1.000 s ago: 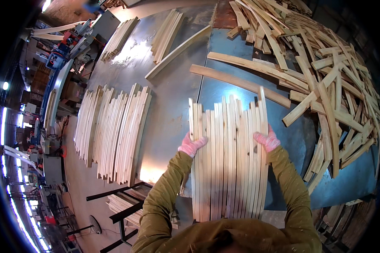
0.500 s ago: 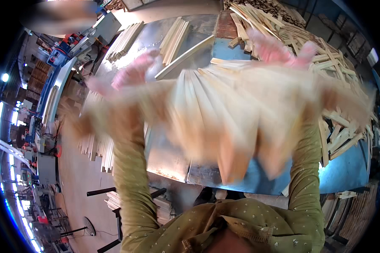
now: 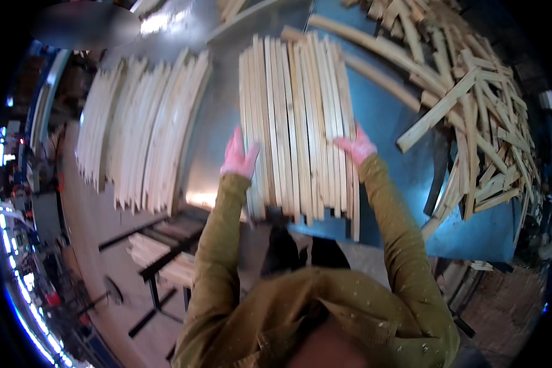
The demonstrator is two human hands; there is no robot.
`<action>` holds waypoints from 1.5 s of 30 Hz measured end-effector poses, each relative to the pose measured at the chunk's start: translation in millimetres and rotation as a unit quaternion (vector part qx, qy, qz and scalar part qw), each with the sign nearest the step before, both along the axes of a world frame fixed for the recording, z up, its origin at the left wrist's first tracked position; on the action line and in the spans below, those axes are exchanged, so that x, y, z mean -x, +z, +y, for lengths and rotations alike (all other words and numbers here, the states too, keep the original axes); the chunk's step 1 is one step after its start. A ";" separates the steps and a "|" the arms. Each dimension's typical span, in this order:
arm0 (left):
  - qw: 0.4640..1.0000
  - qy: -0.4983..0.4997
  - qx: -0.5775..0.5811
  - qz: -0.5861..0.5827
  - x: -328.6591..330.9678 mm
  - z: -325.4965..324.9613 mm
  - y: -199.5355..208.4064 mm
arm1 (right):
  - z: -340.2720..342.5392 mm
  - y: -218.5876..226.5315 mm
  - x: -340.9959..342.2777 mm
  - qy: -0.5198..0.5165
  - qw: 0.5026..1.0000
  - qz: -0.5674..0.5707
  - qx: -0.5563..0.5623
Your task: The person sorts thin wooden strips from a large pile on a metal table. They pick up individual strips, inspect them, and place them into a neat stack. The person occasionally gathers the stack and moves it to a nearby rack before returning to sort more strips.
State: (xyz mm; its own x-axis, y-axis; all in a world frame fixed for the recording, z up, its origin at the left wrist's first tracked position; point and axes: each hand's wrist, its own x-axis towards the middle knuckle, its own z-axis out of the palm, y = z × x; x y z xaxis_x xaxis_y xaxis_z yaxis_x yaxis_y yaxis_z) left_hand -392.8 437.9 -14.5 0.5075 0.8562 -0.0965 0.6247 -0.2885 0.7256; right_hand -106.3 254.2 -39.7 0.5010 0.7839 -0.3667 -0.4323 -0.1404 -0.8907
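Note:
A wide row of pale wooden slats (image 3: 295, 129) lies side by side on the metal table in front of me, its near ends uneven and reaching the table's front edge. My left hand (image 3: 241, 154), in a pink glove, presses against the row's left side with its thumb on top. On the opposite side my right hand (image 3: 357, 146), gloved the same way, grips the outer slats with the thumb laid over them. Between them the two hands clasp the row. The fingers under or behind the outer slats are partly hidden.
Left of the row, more stacks of slats (image 3: 142, 132) lie on the table (image 3: 218, 132). A tangled heap of loose wooden strips (image 3: 472, 116) covers the right side, some reaching toward the row. Below the left edge stands a black metal frame (image 3: 159, 267) beside bundled slats (image 3: 165, 257).
The slats, blurred and fanned out in the air between my hands before, now lie in an even row on the table. Both hands have come closer together and hold its sides.

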 end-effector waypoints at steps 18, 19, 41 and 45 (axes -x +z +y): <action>0.949 0.035 0.061 0.308 113.7 87.9 73.5 | 59.6 2.0 168.0 0.075 0.984 -0.021 0.161; 0.920 0.024 0.069 0.385 121.2 91.9 80.4 | 58.1 -12.2 171.9 0.113 0.976 -0.095 0.159; 0.592 0.592 0.362 -0.410 200.7 -90.7 17.5 | 39.4 28.4 164.7 0.293 0.862 -0.320 0.262; 0.565 0.522 0.346 -0.537 240.0 -102.1 52.3 | 39.3 36.4 158.8 0.325 0.833 -0.311 0.323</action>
State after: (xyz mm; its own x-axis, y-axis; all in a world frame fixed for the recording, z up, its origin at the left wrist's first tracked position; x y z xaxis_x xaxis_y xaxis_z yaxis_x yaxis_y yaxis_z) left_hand -632.7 335.8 37.8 -0.1555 0.6897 -0.7072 -0.7156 0.4149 0.5619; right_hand -265.2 293.5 -3.4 0.2990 0.7030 -0.6452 0.4385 -0.7018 -0.5615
